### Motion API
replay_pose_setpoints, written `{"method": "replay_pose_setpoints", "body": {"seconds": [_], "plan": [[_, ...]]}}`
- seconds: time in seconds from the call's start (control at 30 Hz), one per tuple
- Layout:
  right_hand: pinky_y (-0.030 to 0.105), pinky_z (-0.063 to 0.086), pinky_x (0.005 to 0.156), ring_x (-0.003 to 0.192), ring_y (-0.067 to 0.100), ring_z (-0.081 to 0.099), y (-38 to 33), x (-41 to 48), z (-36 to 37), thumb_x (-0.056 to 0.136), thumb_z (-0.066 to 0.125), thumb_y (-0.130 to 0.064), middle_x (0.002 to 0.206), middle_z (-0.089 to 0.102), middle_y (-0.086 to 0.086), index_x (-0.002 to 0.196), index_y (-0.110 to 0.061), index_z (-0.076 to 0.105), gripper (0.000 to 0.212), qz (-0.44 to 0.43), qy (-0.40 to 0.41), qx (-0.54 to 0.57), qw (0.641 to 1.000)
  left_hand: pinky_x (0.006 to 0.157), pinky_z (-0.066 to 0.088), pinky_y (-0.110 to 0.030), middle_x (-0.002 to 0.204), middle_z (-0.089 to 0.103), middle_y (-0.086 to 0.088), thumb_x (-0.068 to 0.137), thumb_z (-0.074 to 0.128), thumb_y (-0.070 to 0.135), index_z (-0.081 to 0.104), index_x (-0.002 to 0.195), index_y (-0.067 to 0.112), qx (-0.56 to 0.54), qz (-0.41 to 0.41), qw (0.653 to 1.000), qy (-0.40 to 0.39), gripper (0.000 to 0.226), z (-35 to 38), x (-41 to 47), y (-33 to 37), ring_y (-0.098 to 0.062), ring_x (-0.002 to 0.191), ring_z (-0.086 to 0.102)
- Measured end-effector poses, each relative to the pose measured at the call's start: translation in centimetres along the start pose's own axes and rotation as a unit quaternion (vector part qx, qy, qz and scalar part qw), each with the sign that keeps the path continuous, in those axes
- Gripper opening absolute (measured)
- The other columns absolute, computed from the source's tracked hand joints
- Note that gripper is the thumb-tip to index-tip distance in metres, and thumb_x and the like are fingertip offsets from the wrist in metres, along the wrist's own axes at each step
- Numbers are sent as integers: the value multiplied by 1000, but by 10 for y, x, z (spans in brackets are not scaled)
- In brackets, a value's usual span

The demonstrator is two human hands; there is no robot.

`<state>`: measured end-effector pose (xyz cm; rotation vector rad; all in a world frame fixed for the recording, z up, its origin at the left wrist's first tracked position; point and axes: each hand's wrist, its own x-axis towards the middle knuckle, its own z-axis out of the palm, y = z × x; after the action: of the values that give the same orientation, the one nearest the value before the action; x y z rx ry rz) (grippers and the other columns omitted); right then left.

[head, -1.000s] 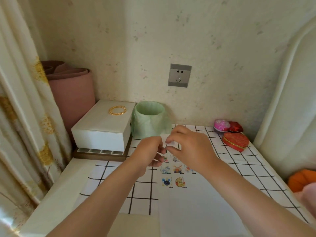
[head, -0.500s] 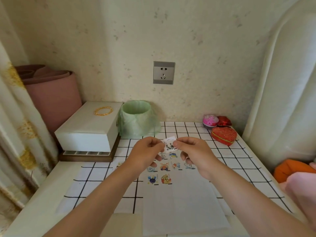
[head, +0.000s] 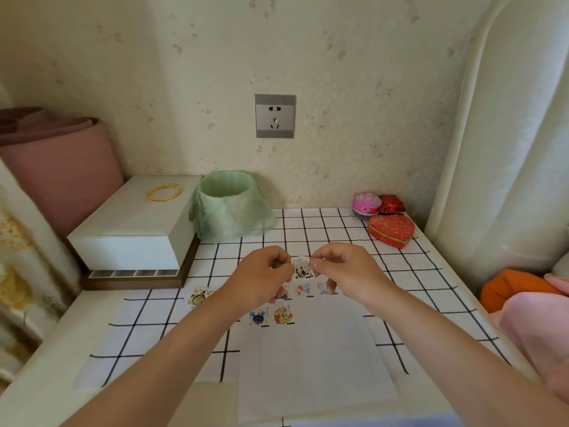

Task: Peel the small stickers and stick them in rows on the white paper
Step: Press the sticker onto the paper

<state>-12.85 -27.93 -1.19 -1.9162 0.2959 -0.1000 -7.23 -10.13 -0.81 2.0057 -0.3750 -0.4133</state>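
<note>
Head view: my left hand (head: 261, 272) and right hand (head: 345, 269) both pinch one small sticker (head: 303, 268), held up between them over the far end of the white paper (head: 314, 365). Stuck stickers (head: 284, 314) sit there in rows, and my hands hide part of the top row. A loose sticker (head: 198, 297) lies on the checked cloth (head: 338, 229), left of the paper. Behind are a green-bagged bin (head: 229, 204), a white box (head: 132, 223) with gold bangles (head: 163, 192) on it, and a red heart box (head: 391, 231).

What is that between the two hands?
A small sticker, pinched at one edge by the left hand and at the other by the right hand. The head view shows it.
</note>
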Motion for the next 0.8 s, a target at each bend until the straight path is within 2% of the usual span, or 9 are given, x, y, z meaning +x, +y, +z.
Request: {"method": "replay_pose_setpoints", "body": {"seconds": [0.23,0.33,0.43,0.53,0.7,0.8], "plan": [[10,32,38,56,22,63,4,-4,-5,97,57,-21,86,75,0,92,-18,66,11,25,-39,-45,998,54,52,-27,72,65,4,92,55,12,62,85,17,25,8,999,-40,12,4,3,-4,-12,59,61],[13,33,40,58,23,64,3,-6,-6,97,52,-20,88,75,-2,90,-16,66,17,30,-39,-35,998,53,51,-27,69,66,5,93,54,10,63,85,16,18,6,998,-56,14,6,2,-4,-12,59,61],[23,34,46,57,18,64,1,-6,-5,93,63,-32,86,75,-5,90,-15,70,18,36,-28,-24,999,52,50,-27,69,66,4,94,52,10,63,87,15,6,4,998,-59,14,7,2,-5,-15,60,61],[17,36,43,54,15,62,5,-7,-3,83,79,-30,70,69,-5,95,-19,71,18,33,2,-23,999,52,49,-26,71,67,3,95,53,10,62,89,13,-12,4,998,-67,11,6,1,-6,-16,62,61],[21,33,44,49,11,55,10,-9,-3,85,79,-20,77,74,1,91,-16,75,8,68,-8,5,998,52,51,-25,75,70,1,97,56,14,64,95,11,-3,2,997,-82,9,6,1,-13,-15,62,63],[22,27,45,46,11,51,15,-9,-6,86,77,-17,78,74,4,93,-12,74,9,109,-5,-4,994,59,56,-28,80,74,6,97,61,22,67,93,25,80,16,995,-63,8,2,4,-24,-11,65,67]]}}
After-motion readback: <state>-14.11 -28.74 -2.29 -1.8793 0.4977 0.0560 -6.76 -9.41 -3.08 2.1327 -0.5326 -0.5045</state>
